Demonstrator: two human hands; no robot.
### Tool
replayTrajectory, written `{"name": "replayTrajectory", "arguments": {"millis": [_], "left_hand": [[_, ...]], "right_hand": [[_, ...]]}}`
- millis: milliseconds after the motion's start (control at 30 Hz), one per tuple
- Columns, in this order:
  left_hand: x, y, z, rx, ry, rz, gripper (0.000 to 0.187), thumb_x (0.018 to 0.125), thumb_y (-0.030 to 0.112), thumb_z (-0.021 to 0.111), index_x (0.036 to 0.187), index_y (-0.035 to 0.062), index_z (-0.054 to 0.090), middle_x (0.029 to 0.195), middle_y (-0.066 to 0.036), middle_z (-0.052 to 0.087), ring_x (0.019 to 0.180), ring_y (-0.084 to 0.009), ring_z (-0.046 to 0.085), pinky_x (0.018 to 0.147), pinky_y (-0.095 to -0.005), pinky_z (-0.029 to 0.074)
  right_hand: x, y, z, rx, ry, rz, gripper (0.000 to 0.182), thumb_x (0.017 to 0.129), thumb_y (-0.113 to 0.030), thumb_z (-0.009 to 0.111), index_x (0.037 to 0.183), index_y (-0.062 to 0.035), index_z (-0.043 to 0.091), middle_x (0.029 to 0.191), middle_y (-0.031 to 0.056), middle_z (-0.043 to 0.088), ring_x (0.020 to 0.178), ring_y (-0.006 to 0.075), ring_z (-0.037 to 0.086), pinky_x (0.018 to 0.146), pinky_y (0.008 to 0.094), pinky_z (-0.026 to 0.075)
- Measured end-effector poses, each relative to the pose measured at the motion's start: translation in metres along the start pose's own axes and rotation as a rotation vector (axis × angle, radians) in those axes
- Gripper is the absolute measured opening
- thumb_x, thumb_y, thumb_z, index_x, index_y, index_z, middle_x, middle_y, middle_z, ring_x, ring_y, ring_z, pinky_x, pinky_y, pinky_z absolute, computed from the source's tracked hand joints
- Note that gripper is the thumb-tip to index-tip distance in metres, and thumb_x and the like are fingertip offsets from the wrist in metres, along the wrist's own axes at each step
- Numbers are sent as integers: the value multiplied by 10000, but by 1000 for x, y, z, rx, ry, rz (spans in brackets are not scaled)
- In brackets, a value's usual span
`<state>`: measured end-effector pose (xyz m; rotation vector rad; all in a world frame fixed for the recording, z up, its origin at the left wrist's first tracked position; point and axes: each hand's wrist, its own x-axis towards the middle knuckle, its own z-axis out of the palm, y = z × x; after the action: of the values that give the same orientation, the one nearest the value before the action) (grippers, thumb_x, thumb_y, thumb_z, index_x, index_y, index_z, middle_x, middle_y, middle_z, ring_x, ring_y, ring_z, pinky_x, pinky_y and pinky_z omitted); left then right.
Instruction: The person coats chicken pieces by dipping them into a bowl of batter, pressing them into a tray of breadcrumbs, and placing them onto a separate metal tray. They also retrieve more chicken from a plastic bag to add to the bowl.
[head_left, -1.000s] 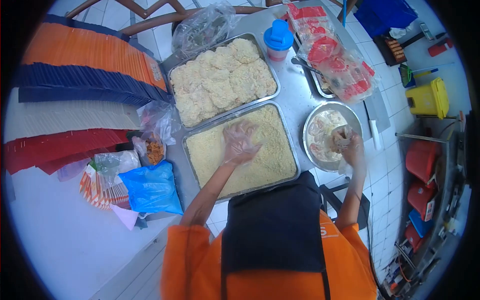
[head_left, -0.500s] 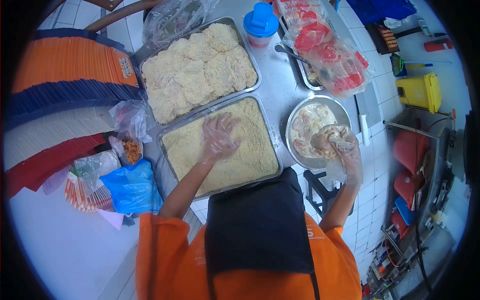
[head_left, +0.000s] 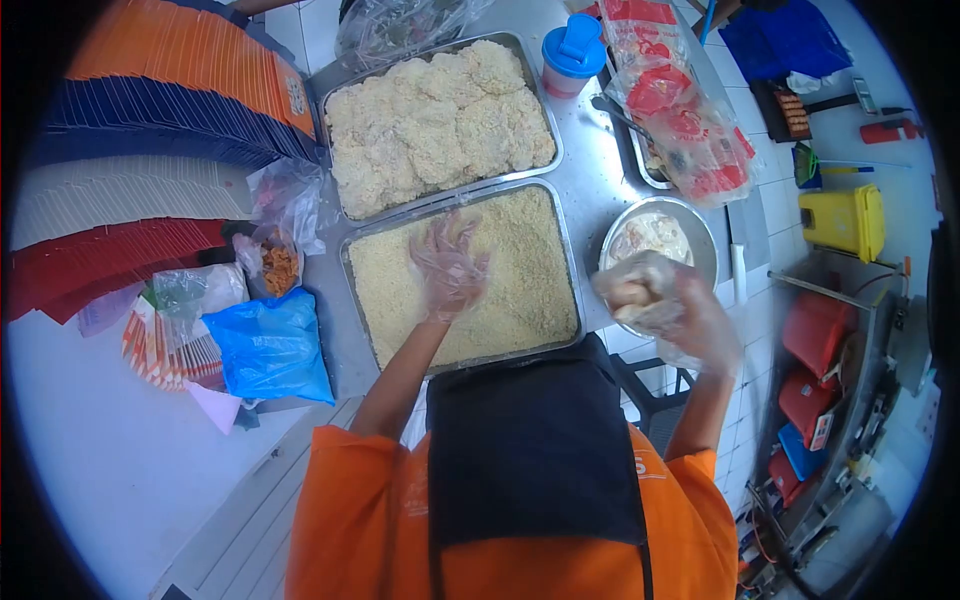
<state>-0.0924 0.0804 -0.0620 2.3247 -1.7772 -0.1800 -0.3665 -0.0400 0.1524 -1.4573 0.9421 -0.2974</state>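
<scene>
My left hand (head_left: 450, 265), in a clear plastic glove, lies with fingers spread on pale crumbs (head_left: 520, 250) that fill a metal tray (head_left: 578, 300). Over the near rim of a round metal bowl (head_left: 712, 250), my gloved right hand (head_left: 680, 310) is closed around a pale, wet-looking piece of battered meat (head_left: 632, 293). Motion blur hides part of its outline. More meat pieces in whitish batter (head_left: 650, 235) lie in the bowl. Behind the crumbs, a second tray (head_left: 556, 140) is heaped with crumb-coated pieces (head_left: 430, 120).
A blue-lidded shaker cup (head_left: 572, 58) stands near the back. Red-printed plastic bags (head_left: 690, 130) partly cover another tray, and a white-handled knife (head_left: 738, 270) lies right of the bowl. Stacked folded cartons (head_left: 150, 120) and a blue bag (head_left: 270, 345) are on the left.
My right hand has lifted from inside the bowl toward its near left rim, with the meat piece in it. My left hand stays on the crumbs. The whole view has shifted slightly.
</scene>
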Motion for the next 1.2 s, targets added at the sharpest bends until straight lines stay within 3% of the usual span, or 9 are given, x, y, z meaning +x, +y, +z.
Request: {"name": "replayTrajectory", "arguments": {"millis": [100, 267, 467, 533, 600, 667, 867, 933, 1200], "left_hand": [[-1, 4, -5, -1, 2, 3, 613, 802, 369, 583, 1381, 232, 436, 1453, -88, 335, 1337, -316, 286, 1081, -592, 95], [9, -17, -11, -99, 36, 34, 537, 806, 333, 567, 1324, 215, 497, 1325, -70, 453, 1244, -266, 375, 1053, -518, 188], [29, -11, 6, 45, 91, 116, 454, 804, 264, 572, 1246, 162, 550, 1174, -56, 523, 1097, -257, 447, 973, -452, 291], [25, -11, 11, 52, 105, 135, 422, 809, 290, 571, 1205, 146, 579, 1145, -62, 525, 1074, -253, 440, 960, -473, 288], [26, -13, 13, 144, 105, 123, 379, 816, 292, 571, 1162, 140, 602, 1142, -62, 530, 1058, -257, 450, 945, -466, 298], [27, -12, 14, 158, 112, 132, 365, 819, 286, 568, 1152, 141, 607, 1147, -58, 534, 1050, -251, 456, 934, -461, 303], [29, -8, 8, 162, 110, 131, 344, 834, 268, 557, 1157, 157, 598, 1113, -28, 562, 1029, -222, 482, 880, -448, 324], [36, -6, 8, 166, 39, 110, 348, 842, 272, 548, 1171, 164, 590, 1096, -21, 568, 1029, -215, 488, 875, -445, 325], [42, -18, 47, 205, 51, 358, 424, 835, 362, 524, 1217, 182, 557, 1158, -50, 556, 1140, -270, 499, 878, -511, 347]], "right_hand": [[33, 0, 30, -306, -318, -216, 258, 753, -108, 732, 977, -50, 618, 880, 68, 645, 831, 203, 640, 736, 318, 495], [90, 53, 85, -400, -558, -164, 284, 779, -99, 693, 1053, -75, 622, 985, 93, 661, 913, 259, 653, 815, 370, 507], [97, 36, 72, -665, -231, -192, 299, 807, -2, 603, 1097, -70, 626, 1003, 158, 660, 935, 282, 648, 831, 360, 505], [88, 41, 34, -396, -140, -279, 279, 821, -9, 597, 1094, -61, 620, 977, 123, 682, 910, 278, 651, 813, 384, 510], [73, 49, -2, -137, -78, 11, 300, 793, -34, 646, 1091, -54, 628, 970, 124, 680, 895, 271, 653, 795, 378, 515], [47, 105, -37, -532, 348, 17, 270, 779, -48, 673, 1047, -30, 648, 952, 139, 680, 830, 257, 655, 762, 358, 514], [2, 156, -75, -550, 516, 228, 194, 788, -70, 662, 967, 6, 652, 913, 147, 682, 767, 259, 638, 733, 369, 494], [-2, 191, -76, -236, 565, 246, 185, 778, -64, 660, 954, -7, 645, 921, 144, 679, 784, 255, 635, 732, 365, 493], [0, 237, -43, -779, 690, 53, 310, 734, -91, 681, 1031, -16, 636, 990, 201, 654, 896, 361, 640, 770, 409, 503]]}}
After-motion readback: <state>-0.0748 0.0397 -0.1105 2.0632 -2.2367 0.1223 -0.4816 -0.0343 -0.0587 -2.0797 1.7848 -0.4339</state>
